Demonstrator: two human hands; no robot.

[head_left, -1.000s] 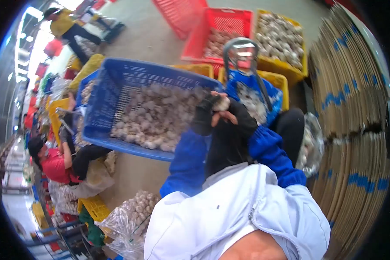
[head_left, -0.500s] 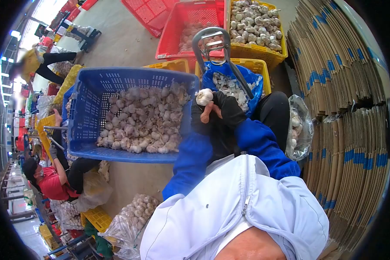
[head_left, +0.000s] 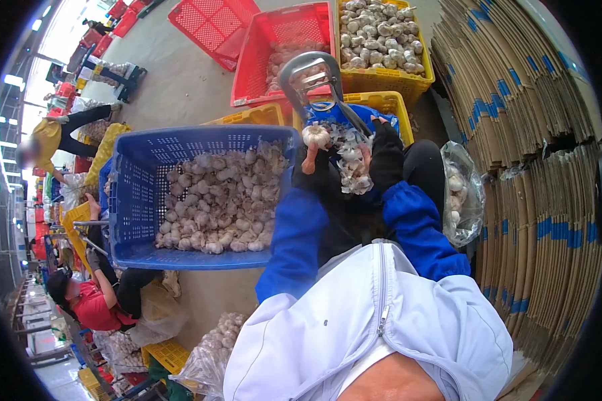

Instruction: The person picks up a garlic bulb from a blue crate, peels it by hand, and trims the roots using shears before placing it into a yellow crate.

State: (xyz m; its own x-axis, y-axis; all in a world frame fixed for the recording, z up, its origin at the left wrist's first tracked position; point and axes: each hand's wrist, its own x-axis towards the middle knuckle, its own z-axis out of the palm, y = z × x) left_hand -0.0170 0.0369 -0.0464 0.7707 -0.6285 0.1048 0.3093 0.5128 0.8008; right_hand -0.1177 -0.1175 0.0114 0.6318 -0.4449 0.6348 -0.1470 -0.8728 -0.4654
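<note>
L hand (head_left: 309, 167) grip clamped on garlic bulb (head_left: 316, 136), beside blue crate (head_left: 140, 194). R hand (head_left: 385, 155) over blue bag (head_left: 346, 111) w/ trimmings, near metal cutter (head_left: 302, 65); its grip: cannot tell.

Left hand (head_left: 310, 162) raised, gripping — right hand (head_left: 385, 152) alongside

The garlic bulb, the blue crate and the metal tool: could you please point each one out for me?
garlic bulb (head_left: 316, 136): head view, on its white skin.
blue crate (head_left: 137, 194): head view, on its bare left wall.
metal tool (head_left: 293, 65): head view, on its looped top.
</note>
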